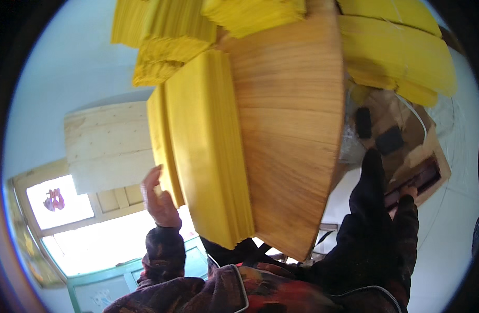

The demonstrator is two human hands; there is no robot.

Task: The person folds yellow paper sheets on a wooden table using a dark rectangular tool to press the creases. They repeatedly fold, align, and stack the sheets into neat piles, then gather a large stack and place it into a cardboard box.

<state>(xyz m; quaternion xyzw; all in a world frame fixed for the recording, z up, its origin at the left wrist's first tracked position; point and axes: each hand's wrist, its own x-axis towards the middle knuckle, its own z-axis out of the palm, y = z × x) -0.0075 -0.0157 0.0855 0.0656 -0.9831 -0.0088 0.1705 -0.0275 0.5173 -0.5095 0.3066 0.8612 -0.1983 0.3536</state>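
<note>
My left hand (160, 202) is raised beside the left edge of the yellow paper stacks, its fingers apart and nothing in them. A long stack of yellow paper (205, 151) lies along the left part of the wooden table (286, 120), with a narrower yellow stack (165, 141) against its left side. My right hand (406, 195) reaches down to the right of the table. Its fingers close over the near edge of a dark red, shallow rectangular tray (427, 176) on brown cardboard (440, 148). Part of that grip is hidden.
More yellow paper bundles (174, 31) sit at the table's far end. Large yellow bundles (396, 52) stand at the far right. Two black blocks (389, 140) lie on the cardboard near my dark-clad leg (368, 193). A pale wooden board (109, 143) is at the left, above a bright window.
</note>
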